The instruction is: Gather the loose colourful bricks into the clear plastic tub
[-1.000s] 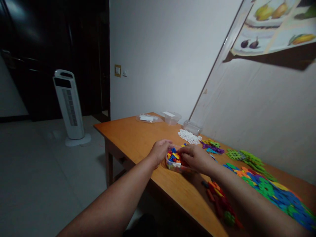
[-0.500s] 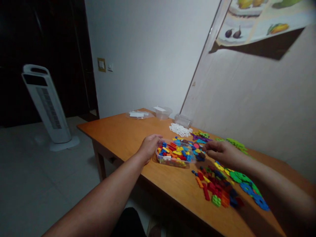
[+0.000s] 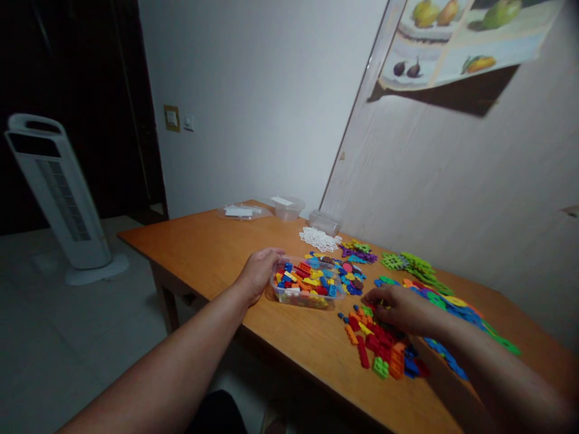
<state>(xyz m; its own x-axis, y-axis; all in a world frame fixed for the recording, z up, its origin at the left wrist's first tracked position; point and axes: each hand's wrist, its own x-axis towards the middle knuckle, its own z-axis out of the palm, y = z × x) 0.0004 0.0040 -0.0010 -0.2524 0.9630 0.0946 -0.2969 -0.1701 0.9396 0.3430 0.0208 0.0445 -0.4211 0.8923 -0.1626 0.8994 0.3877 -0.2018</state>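
A clear plastic box (image 3: 304,299) full of colourful toy bricks (image 3: 312,278) stands near the front edge of the table. My left hand (image 3: 261,272) grips its left end, thumb along the rim. Over the far side of a loose brick pile (image 3: 380,342), mostly red, orange and blue, hovers my right hand (image 3: 392,306). Its fingers are bent down and drawn together at the bricks; whatever is between the tips is hidden. Small round coloured pieces (image 3: 353,280) lie just behind the box.
Flat coloured discs (image 3: 452,307) and green lattice pieces (image 3: 414,264) spread beyond my right arm. White openwork pieces (image 3: 321,239), clear containers (image 3: 287,209) and a clear lid (image 3: 242,212) sit toward the wall. A tower fan (image 3: 63,193) stands on the floor at left.
My right hand has moved from beside the round pieces down and nearer, over the loose brick pile. My left hand keeps its hold on the box. The whole view has shifted slightly.
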